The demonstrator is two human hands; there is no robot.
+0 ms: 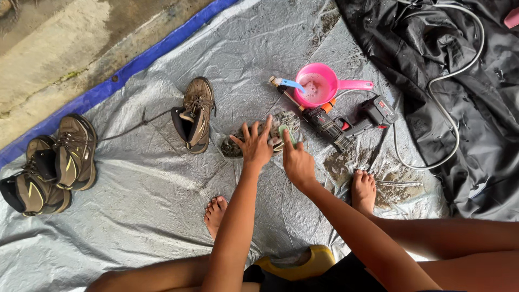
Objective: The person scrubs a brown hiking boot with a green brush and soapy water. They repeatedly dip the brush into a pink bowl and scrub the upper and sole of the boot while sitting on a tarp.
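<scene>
A muddy shoe (281, 120) lies sole up on the grey tarp (162, 194), straight ahead of me. My left hand (254, 145) lies on top of it with the fingers spread, pressing it down. My right hand (297, 162) is just to the right, closed around a small green-edged scrubber (287, 133) whose tip touches the shoe's sole. My bare feet (363, 189) rest on the tarp to either side.
A brown boot (195, 114) lies to the left of the shoe, and a pair of boots (51, 165) sits at the far left. Behind are a pink dipper (320, 85), a blue-handled brush (287, 84), a red-and-black spray gun (346, 123) with its hose (454, 108), and a black sheet (476, 81). I sit on a yellow stool (300, 264).
</scene>
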